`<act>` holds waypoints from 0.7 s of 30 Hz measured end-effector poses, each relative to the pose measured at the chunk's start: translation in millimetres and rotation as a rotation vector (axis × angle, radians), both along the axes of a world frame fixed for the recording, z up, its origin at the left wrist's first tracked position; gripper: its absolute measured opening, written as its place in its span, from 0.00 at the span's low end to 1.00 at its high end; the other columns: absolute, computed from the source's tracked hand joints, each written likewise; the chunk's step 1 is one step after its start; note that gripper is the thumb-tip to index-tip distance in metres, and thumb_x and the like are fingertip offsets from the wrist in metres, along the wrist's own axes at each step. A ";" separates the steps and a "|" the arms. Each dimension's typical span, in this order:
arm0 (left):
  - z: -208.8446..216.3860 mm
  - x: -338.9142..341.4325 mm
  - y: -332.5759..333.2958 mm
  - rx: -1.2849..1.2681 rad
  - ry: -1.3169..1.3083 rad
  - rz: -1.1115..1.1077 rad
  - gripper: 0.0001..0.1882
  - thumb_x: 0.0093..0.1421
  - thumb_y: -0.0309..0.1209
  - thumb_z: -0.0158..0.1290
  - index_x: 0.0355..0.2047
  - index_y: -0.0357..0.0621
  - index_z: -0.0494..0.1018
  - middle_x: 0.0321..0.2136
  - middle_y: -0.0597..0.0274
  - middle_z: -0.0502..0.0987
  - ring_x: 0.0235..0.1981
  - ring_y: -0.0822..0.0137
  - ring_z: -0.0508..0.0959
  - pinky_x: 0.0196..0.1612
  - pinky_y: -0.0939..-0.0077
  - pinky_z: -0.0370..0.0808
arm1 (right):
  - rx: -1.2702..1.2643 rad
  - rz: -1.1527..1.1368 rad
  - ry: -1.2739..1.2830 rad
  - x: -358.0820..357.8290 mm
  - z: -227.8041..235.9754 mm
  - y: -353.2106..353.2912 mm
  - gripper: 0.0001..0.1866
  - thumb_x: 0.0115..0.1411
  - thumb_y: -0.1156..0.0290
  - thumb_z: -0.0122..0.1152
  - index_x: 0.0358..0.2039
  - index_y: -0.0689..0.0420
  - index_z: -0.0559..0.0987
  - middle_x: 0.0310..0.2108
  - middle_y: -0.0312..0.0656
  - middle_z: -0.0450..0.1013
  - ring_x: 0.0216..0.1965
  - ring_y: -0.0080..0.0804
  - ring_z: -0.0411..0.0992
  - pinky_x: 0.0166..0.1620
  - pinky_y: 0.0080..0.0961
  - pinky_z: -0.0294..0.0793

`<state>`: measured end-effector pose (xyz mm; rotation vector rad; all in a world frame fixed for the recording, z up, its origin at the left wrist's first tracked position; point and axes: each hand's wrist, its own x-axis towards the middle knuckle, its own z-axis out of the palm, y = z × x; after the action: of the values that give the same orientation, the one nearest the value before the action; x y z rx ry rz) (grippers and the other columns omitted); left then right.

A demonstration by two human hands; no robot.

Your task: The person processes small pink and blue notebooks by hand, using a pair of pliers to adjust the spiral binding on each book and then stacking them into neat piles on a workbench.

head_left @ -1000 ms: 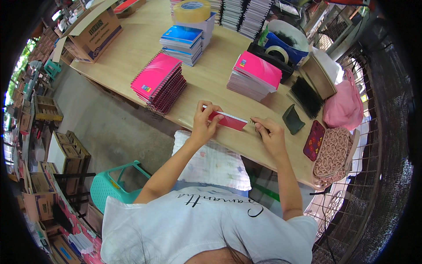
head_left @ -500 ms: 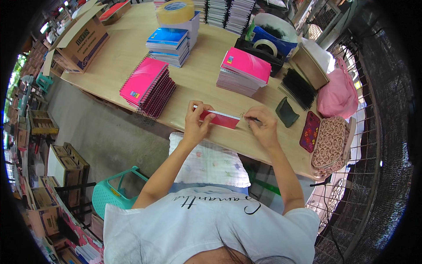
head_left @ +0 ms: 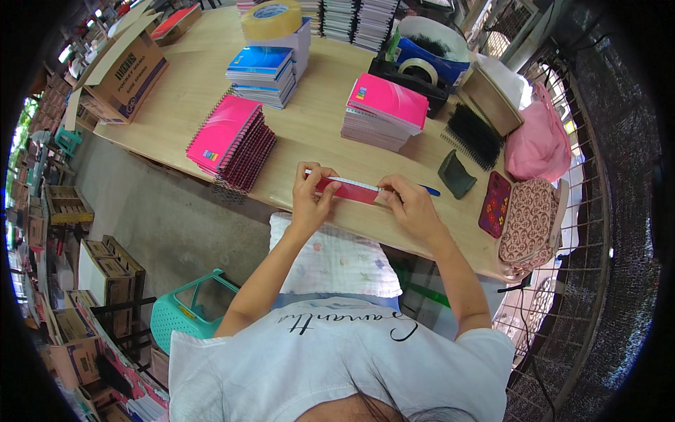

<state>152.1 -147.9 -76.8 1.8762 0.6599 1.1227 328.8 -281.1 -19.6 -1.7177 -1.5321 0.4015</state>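
A small notebook (head_left: 355,192) with a red-pink face and a white upper edge is held near the table's front edge. My left hand (head_left: 314,197) grips its left end, thumb on the near face and fingers behind. At the other end my right hand (head_left: 410,205) pinches the corner between thumb and fingers. A slim blue tool, perhaps a pen (head_left: 430,190), sticks out past the right hand; whether the hand holds it or it lies on the table I cannot tell. To the left, spiral-bound pink notebooks (head_left: 228,133) are stacked; ahead stands a stack of pink-covered pads (head_left: 388,98) without visible coils.
Blue notebooks (head_left: 260,65) and a tape roll (head_left: 271,20) stand farther back. On the right are black wire coils (head_left: 472,137), a dark green piece (head_left: 457,174), a phone (head_left: 495,204), a patterned pouch (head_left: 532,218) and a pink bag (head_left: 540,144). A cardboard box (head_left: 126,77) occupies the far left.
My right hand has moved left and now touches the notebook's right end. The blue tool has come into sight beyond it. My left hand keeps its grip.
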 end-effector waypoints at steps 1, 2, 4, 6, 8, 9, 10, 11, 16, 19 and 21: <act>-0.2 0.2 -0.1 0.015 0.000 -0.004 0.07 0.56 0.27 0.59 0.33 0.39 0.75 0.37 0.59 0.65 0.36 0.67 0.71 0.38 0.76 0.71 | -0.013 0.031 -0.010 1.2 -0.8 0.6 0.10 0.59 0.69 0.59 0.40 0.58 0.76 0.35 0.46 0.72 0.34 0.43 0.73 0.37 0.32 0.72; -0.4 0.4 -0.6 -0.018 0.002 -0.013 0.07 0.56 0.27 0.59 0.33 0.39 0.75 0.37 0.59 0.65 0.36 0.67 0.71 0.38 0.77 0.71 | -0.032 0.014 -0.012 -0.7 0.1 1.3 0.10 0.59 0.68 0.59 0.40 0.58 0.76 0.36 0.46 0.72 0.36 0.44 0.73 0.38 0.35 0.72; -0.5 1.9 -3.0 -0.085 0.003 -0.036 0.06 0.57 0.27 0.59 0.33 0.39 0.75 0.37 0.59 0.64 0.36 0.67 0.71 0.37 0.78 0.71 | -0.074 -0.024 -0.021 -6.1 5.4 2.5 0.11 0.59 0.66 0.59 0.39 0.58 0.76 0.37 0.45 0.71 0.39 0.45 0.72 0.40 0.41 0.71; 1.9 2.9 -5.5 -0.081 -0.012 -0.043 0.07 0.57 0.27 0.59 0.34 0.39 0.75 0.37 0.59 0.64 0.35 0.67 0.71 0.36 0.78 0.71 | 0.001 0.004 -0.231 1.6 -4.4 2.7 0.14 0.58 0.64 0.60 0.42 0.56 0.76 0.38 0.44 0.72 0.44 0.46 0.70 0.44 0.47 0.70; 0.3 -3.2 -3.3 -0.057 -0.002 -0.024 0.08 0.55 0.28 0.61 0.34 0.39 0.75 0.37 0.59 0.64 0.35 0.66 0.71 0.37 0.76 0.71 | -0.160 -0.198 -0.412 12.3 4.2 1.1 0.17 0.57 0.60 0.61 0.44 0.55 0.78 0.40 0.45 0.73 0.49 0.47 0.67 0.48 0.52 0.67; -4.7 -9.3 -0.4 -0.038 0.016 -0.004 0.10 0.54 0.28 0.62 0.34 0.38 0.74 0.37 0.58 0.64 0.35 0.65 0.71 0.38 0.73 0.72 | -0.362 -0.418 -0.483 22.5 15.8 -3.1 0.19 0.56 0.58 0.62 0.45 0.55 0.79 0.43 0.46 0.73 0.51 0.48 0.66 0.50 0.55 0.66; -5.7 -9.3 0.7 -0.017 0.028 -0.001 0.12 0.52 0.28 0.63 0.35 0.37 0.74 0.37 0.58 0.65 0.35 0.63 0.71 0.39 0.70 0.72 | -0.258 -0.722 -0.578 41.5 8.7 -6.7 0.22 0.56 0.56 0.63 0.46 0.56 0.79 0.44 0.47 0.73 0.51 0.49 0.66 0.51 0.53 0.66; -3.5 -6.9 0.0 0.061 0.033 -0.003 0.15 0.50 0.29 0.65 0.35 0.38 0.73 0.37 0.58 0.65 0.36 0.63 0.70 0.39 0.70 0.71 | -0.260 -0.864 -0.626 57.7 -4.3 -8.5 0.24 0.55 0.54 0.62 0.48 0.56 0.79 0.45 0.49 0.73 0.51 0.49 0.66 0.52 0.51 0.67; -3.0 -0.3 -0.8 0.032 0.053 -0.007 0.26 0.41 0.38 0.72 0.35 0.42 0.70 0.36 0.59 0.63 0.39 0.61 0.67 0.42 0.69 0.68 | -0.214 -0.720 -0.439 104.1 -25.5 -23.0 0.30 0.57 0.50 0.59 0.53 0.58 0.75 0.48 0.54 0.72 0.54 0.48 0.67 0.55 0.43 0.68; -3.4 -4.7 10.3 0.136 0.077 -0.084 0.27 0.40 0.40 0.72 0.34 0.42 0.70 0.35 0.59 0.62 0.39 0.61 0.67 0.42 0.70 0.67 | 0.035 -0.066 0.613 85.1 -6.9 -31.6 0.26 0.56 0.56 0.59 0.50 0.62 0.77 0.49 0.52 0.72 0.53 0.43 0.68 0.54 0.36 0.68; -2.0 -2.5 16.6 0.086 0.061 -0.145 0.28 0.39 0.40 0.72 0.34 0.42 0.69 0.34 0.59 0.62 0.38 0.61 0.67 0.42 0.70 0.67 | 0.054 0.335 0.870 59.9 -1.2 -19.4 0.23 0.55 0.61 0.60 0.45 0.66 0.79 0.49 0.48 0.73 0.52 0.40 0.69 0.53 0.32 0.68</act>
<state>149.6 -131.3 -78.8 2.0041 0.5071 1.0179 388.7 -300.5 -20.8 -0.9986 -1.1334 1.0973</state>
